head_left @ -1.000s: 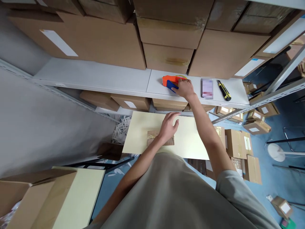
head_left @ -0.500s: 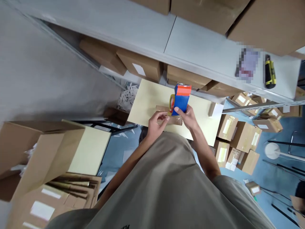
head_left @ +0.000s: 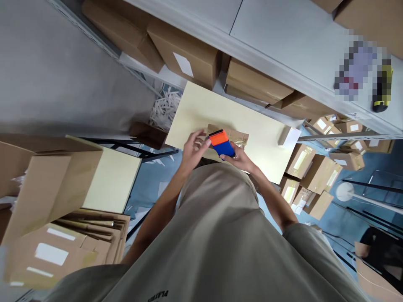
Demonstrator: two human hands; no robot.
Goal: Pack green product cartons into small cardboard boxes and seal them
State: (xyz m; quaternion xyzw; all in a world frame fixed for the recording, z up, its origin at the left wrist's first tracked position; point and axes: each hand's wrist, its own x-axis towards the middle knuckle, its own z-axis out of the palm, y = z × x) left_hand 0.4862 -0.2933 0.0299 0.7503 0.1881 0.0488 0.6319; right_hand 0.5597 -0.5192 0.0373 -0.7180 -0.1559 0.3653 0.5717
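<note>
My right hand (head_left: 236, 158) grips an orange and blue tape dispenser (head_left: 221, 143) over the near edge of a small brown cardboard parcel (head_left: 236, 136). The parcel lies on a pale yellow tabletop (head_left: 195, 109). My left hand (head_left: 193, 147) is beside the dispenser's left end, its fingers curled and touching the dispenser's head and the parcel's edge. What those fingers pinch is hidden.
A grey shelf (head_left: 283, 37) runs above the table, with a yellow and black utility knife (head_left: 382, 89) on it at the right. Cardboard boxes (head_left: 185, 54) sit under the shelf. An open box (head_left: 47, 184) stands at the left. Small taped parcels (head_left: 317, 167) lie on the blue floor at the right.
My right hand took the dispenser off the shelf and brought it down to the parcel, tilting it lower. My left hand moved from flat on the parcel to the dispenser's end.
</note>
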